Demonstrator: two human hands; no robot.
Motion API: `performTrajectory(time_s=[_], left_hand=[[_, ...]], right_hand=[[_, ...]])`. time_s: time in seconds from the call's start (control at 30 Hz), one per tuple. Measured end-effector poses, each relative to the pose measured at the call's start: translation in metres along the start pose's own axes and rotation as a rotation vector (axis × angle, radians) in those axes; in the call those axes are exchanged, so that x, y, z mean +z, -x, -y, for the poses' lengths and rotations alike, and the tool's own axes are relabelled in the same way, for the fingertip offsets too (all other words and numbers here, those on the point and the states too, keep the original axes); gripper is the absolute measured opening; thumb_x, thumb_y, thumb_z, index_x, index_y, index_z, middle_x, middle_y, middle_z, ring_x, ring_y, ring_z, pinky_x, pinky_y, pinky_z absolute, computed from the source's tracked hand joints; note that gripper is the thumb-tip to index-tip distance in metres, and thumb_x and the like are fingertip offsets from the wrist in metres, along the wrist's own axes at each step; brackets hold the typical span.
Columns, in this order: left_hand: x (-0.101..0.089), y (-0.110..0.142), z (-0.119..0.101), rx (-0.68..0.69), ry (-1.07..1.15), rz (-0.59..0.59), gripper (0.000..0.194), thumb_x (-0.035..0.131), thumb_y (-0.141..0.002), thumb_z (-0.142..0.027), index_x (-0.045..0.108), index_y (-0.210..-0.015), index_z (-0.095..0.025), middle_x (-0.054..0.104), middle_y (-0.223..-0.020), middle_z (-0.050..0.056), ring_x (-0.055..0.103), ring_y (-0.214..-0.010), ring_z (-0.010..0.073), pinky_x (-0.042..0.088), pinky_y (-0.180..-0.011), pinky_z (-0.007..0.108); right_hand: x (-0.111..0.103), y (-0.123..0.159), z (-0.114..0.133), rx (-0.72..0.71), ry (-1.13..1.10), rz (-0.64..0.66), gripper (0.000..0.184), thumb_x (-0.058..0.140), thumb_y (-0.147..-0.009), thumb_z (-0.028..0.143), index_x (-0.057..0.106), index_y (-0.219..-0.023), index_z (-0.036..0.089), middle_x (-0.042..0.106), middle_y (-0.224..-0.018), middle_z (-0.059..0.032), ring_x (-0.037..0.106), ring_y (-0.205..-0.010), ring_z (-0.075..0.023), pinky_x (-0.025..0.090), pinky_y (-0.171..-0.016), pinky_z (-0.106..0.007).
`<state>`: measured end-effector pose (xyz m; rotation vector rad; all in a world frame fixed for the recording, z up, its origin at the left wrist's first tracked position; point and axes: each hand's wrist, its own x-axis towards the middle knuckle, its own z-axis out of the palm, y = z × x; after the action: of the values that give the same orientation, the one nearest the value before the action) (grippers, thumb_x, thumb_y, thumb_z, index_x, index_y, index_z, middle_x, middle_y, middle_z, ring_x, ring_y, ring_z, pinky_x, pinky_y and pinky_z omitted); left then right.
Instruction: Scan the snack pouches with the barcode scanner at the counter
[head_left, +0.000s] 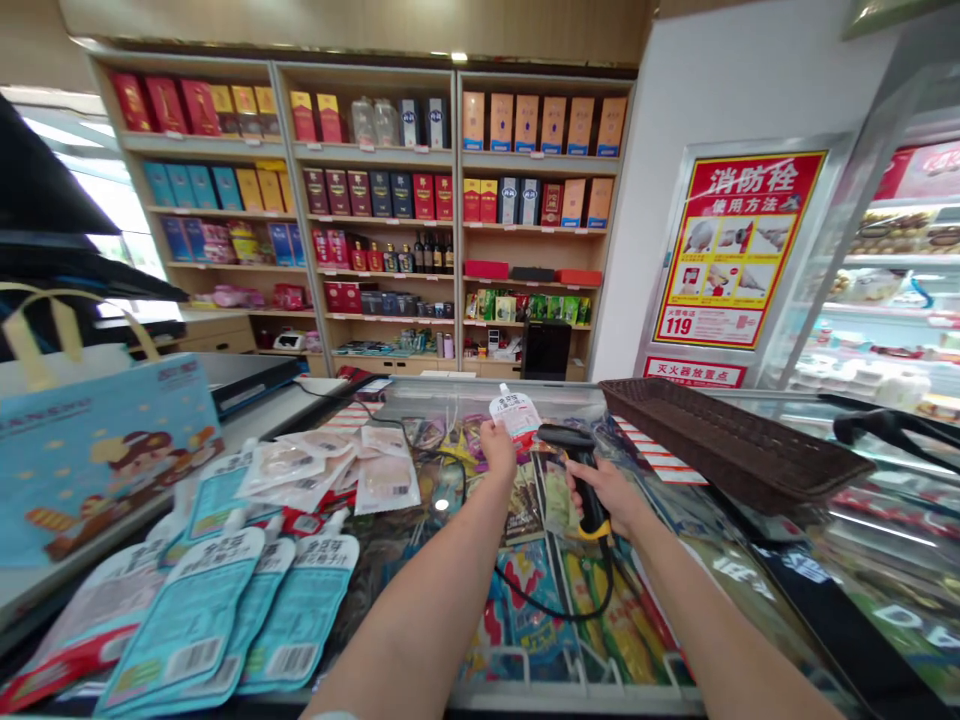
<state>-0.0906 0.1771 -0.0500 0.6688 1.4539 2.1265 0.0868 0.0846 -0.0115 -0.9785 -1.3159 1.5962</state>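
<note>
My left hand (pixel 498 449) is closed on the edge of a white and red spouted drink pouch (pixel 516 413), held upright above the glass-topped freezer. Wrapped in my right hand (pixel 604 494) is a black and yellow barcode scanner (pixel 571 441), its head turned left towards the pouch. A black cord (pixel 559 615) hangs in a loop from the scanner's grip. Blue spouted pouches (pixel 193 600) lie piled at the lower left, with some red and white ones under and beside them. Several clear-wrapped packets (pixel 386 470) rest just behind that pile.
A blue paper bag (pixel 112 450) stands at the left. On the right, a long brown wicker basket (pixel 720 440) lies across the freezer. Colourful frozen packs show beneath the freezer glass (pixel 465 545). Shelves (pixel 375 225) of boxes and bottles line the back wall, and a lit display fridge (pixel 892 330) is at right.
</note>
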Motion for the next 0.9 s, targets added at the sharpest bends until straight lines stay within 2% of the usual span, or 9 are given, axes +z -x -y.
performTrajectory(time_s=[0.1, 0.23, 0.37, 0.57, 0.7, 0.8, 0.9], left_hand=[[-0.014, -0.002, -0.022, 0.043, -0.106, 0.031, 0.009, 0.049, -0.079, -0.02, 0.051, -0.071, -0.018, 0.057, -0.066, 0.0, 0.057, -0.067, 0.0152, 0.047, -0.072, 0.03], [-0.053, -0.017, -0.059, 0.177, -0.252, 0.041, 0.007, 0.049, -0.079, -0.018, 0.056, -0.076, -0.018, 0.061, -0.072, 0.004, 0.059, -0.072, 0.0186, 0.047, -0.076, 0.032], [-0.108, -0.042, -0.094, 0.275, -0.356, -0.033, 0.007, 0.05, -0.077, -0.017, 0.057, -0.077, -0.019, 0.064, -0.076, 0.005, 0.062, -0.078, 0.0206, 0.047, -0.081, 0.033], [-0.2, -0.077, -0.145, 0.348, -0.593, -0.118, 0.013, 0.049, -0.075, -0.016, 0.062, -0.08, -0.018, 0.069, -0.085, 0.01, 0.064, -0.087, 0.025, 0.047, -0.085, 0.035], [-0.254, -0.091, -0.169, 0.348, -0.797, -0.152, 0.015, 0.051, -0.073, -0.014, 0.064, -0.079, -0.017, 0.071, -0.084, 0.013, 0.065, -0.092, 0.0299, 0.046, -0.089, 0.04], [-0.274, -0.092, -0.175, 0.38, -0.892, -0.205, 0.024, 0.055, -0.069, -0.012, 0.067, -0.09, -0.017, 0.071, -0.099, 0.016, 0.063, -0.105, 0.0329, 0.044, -0.095, 0.045], [-0.279, -0.087, -0.175, 0.413, -1.083, -0.205, 0.039, 0.054, -0.069, -0.007, 0.066, -0.104, -0.016, 0.058, -0.129, 0.02, 0.052, -0.123, 0.0342, 0.036, -0.104, 0.051]], right_hand=[[0.013, -0.006, 0.003, -0.005, -0.041, 0.041, 0.036, 0.075, -0.064, 0.043, 0.051, -0.072, 0.018, 0.054, -0.051, 0.0061, 0.047, -0.037, -0.0069, 0.042, -0.037, -0.02], [0.044, -0.015, 0.007, -0.026, -0.063, 0.125, 0.034, 0.075, -0.064, 0.042, 0.052, -0.068, 0.018, 0.055, -0.049, 0.0049, 0.048, -0.038, -0.0076, 0.042, -0.038, -0.021], [0.092, -0.025, 0.005, 0.025, -0.055, 0.222, 0.035, 0.073, -0.065, 0.044, 0.05, -0.064, 0.018, 0.05, -0.042, 0.0055, 0.046, -0.035, -0.0077, 0.041, -0.037, -0.021], [0.174, -0.028, -0.002, 0.03, -0.14, 0.4, 0.039, 0.077, -0.061, 0.041, 0.053, -0.08, 0.018, 0.058, -0.053, 0.0057, 0.049, -0.038, -0.0082, 0.041, -0.037, -0.021], [0.21, -0.026, -0.007, 0.074, -0.151, 0.436, 0.036, 0.076, -0.062, 0.038, 0.051, -0.079, 0.018, 0.057, -0.051, 0.0064, 0.049, -0.038, -0.0082, 0.041, -0.037, -0.021], [0.223, -0.025, -0.009, 0.092, -0.143, 0.426, 0.031, 0.074, -0.066, 0.035, 0.051, -0.076, 0.018, 0.056, -0.049, 0.0061, 0.049, -0.037, -0.0085, 0.041, -0.037, -0.021], [0.227, -0.026, -0.011, 0.102, -0.131, 0.413, 0.027, 0.073, -0.069, 0.033, 0.051, -0.074, 0.017, 0.056, -0.049, 0.0054, 0.049, -0.037, -0.009, 0.041, -0.037, -0.022]])
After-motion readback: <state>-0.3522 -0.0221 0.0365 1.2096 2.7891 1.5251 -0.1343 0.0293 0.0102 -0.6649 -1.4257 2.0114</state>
